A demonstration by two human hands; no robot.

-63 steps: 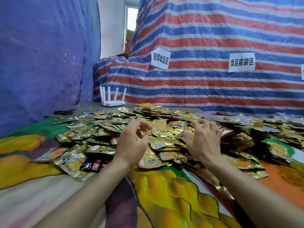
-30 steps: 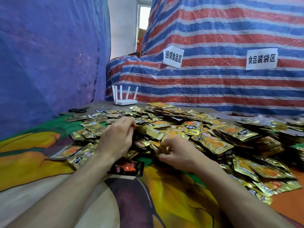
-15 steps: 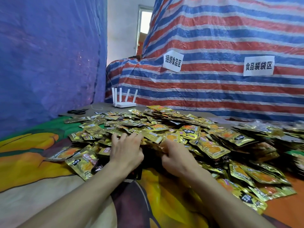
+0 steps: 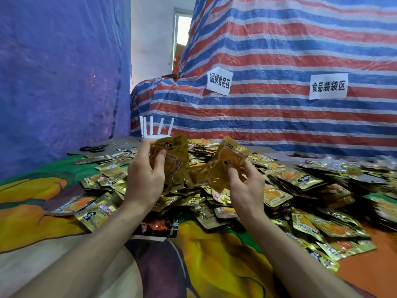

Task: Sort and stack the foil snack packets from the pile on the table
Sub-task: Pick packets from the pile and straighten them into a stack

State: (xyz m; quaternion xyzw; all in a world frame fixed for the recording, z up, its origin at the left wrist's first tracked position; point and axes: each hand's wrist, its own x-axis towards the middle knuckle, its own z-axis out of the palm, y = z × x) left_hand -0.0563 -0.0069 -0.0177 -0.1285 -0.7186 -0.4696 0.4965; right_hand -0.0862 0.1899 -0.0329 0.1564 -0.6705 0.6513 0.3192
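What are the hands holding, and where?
Left hand grips a bunch of packets by its left edge; right hand pinches a packet by its bottom edge.

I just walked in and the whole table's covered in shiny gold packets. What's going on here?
A person is sorting foil snack packets by hand. The left hand holds a small bunch of gold packets upright. The right hand pinches another gold packet beside it. Both are lifted above the pile. Most packets lie loose in that pile across the table. A dark red-and-black packet lies near the left wrist.
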